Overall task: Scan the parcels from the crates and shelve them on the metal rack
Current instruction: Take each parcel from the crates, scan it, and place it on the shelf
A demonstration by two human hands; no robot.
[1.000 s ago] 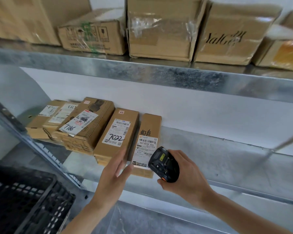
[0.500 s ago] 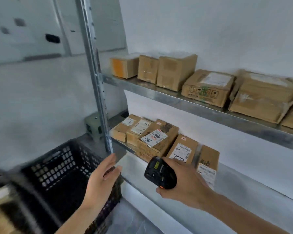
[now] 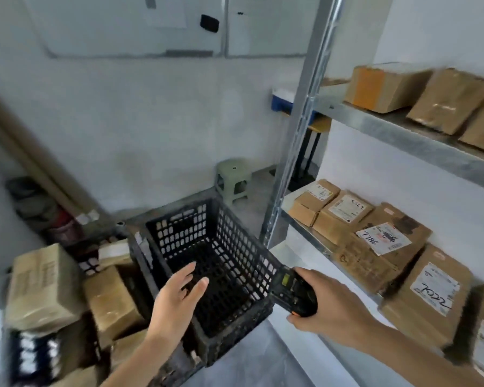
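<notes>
My left hand (image 3: 176, 300) hovers open over the near rim of a black plastic crate (image 3: 179, 236), which looks empty inside. My right hand (image 3: 330, 311) grips a black handheld scanner (image 3: 292, 293) just right of the crate. Several brown parcels lie to the left of the crate, among them a tall one (image 3: 39, 286) and a smaller one (image 3: 109, 300). On the metal rack (image 3: 419, 135) at the right, labelled parcels sit in a row, including one marked 7786 (image 3: 386, 241) and one marked 7022 (image 3: 430, 297).
The rack's upright post (image 3: 299, 127) stands between crate and shelves. More boxes (image 3: 386, 88) fill the upper shelf. A green stool (image 3: 234, 180) and a blue-topped table (image 3: 285, 100) stand by the back wall. A second dark crate (image 3: 34, 358) sits at the lower left.
My view has swung left from the shelved parcels to the black crate. My left hand left the 7022 parcel and now hovers open over the crate. The scanner stays in my right hand.
</notes>
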